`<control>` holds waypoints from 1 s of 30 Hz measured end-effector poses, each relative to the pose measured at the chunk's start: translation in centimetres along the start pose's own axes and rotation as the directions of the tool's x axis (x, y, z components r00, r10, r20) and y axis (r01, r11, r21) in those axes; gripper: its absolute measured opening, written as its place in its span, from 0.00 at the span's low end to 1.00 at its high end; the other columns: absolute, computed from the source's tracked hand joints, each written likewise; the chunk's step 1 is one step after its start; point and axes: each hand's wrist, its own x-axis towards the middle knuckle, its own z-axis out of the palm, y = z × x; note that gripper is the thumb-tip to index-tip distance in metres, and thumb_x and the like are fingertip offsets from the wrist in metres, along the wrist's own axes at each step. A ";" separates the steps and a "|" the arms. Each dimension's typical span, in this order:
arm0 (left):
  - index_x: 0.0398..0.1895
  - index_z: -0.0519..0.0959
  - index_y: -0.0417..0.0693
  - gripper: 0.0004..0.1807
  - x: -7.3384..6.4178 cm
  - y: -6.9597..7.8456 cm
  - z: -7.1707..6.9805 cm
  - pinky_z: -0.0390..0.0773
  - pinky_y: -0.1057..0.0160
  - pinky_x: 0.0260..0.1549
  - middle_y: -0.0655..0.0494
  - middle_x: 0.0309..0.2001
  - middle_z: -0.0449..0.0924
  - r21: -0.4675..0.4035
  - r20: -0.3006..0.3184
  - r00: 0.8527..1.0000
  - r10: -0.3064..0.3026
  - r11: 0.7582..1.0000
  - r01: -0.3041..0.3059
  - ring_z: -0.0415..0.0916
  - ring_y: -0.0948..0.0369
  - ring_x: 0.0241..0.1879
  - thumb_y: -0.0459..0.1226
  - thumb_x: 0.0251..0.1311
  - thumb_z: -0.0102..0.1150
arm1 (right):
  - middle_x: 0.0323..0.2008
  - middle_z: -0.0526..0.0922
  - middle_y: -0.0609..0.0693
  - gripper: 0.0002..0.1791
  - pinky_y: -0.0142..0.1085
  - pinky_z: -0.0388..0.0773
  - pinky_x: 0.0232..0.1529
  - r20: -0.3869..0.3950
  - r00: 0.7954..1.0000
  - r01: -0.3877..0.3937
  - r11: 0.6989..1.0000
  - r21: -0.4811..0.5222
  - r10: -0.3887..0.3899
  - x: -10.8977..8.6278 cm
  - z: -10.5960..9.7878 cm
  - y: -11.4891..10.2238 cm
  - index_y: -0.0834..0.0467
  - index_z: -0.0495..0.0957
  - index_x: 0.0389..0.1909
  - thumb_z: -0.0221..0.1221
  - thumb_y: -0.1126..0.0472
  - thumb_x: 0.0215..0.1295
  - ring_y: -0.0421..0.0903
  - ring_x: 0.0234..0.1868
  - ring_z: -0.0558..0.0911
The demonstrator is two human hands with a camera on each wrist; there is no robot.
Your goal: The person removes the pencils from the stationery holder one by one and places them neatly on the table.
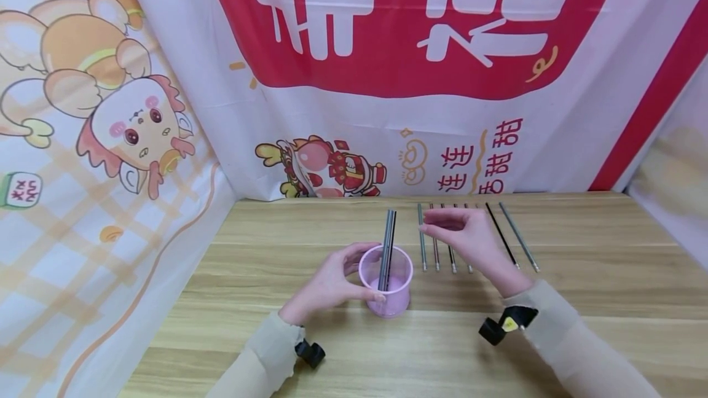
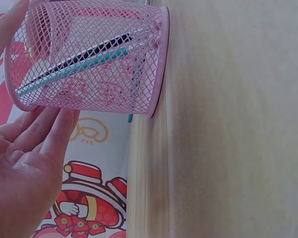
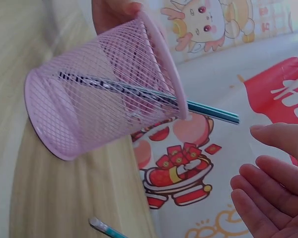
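My left hand (image 1: 332, 278) grips a pink mesh pencil cup (image 1: 394, 306), its thumb near one side of the rim and its fingers round the other. Dark and teal pencils (image 1: 388, 232) lean together inside the cup, their upper ends sticking out above it. To the right, my right hand (image 1: 470, 238) hovers over a row of pencils, thumb and fingers apart with nothing between them. Its fingertips are nearest a green pencil (image 1: 423, 250) at the row's left end. The hand partly hides several pencils in the middle of the row.
At the row's right end lie a black pencil (image 1: 501, 235) and a grey-green pencil (image 1: 519, 236). The wooden table (image 1: 265, 238) meets a printed cloth backdrop (image 1: 354, 103) at the back. Another printed cloth (image 1: 110, 201) hangs on the left.
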 end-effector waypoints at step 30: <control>0.73 0.69 0.49 0.49 0.2 -0.2 -0.2 0.68 0.59 0.67 0.60 0.67 0.73 0.002 0.023 1.000 0.017 1.000 -0.017 0.70 0.60 0.66 0.39 0.44 0.84 | 0.41 0.88 0.48 0.16 0.36 0.86 0.45 0.117 0.993 -0.023 0.999 0.032 0.020 -0.4 6.0 1.7 0.56 0.87 0.46 0.74 0.54 0.60 0.45 0.42 0.86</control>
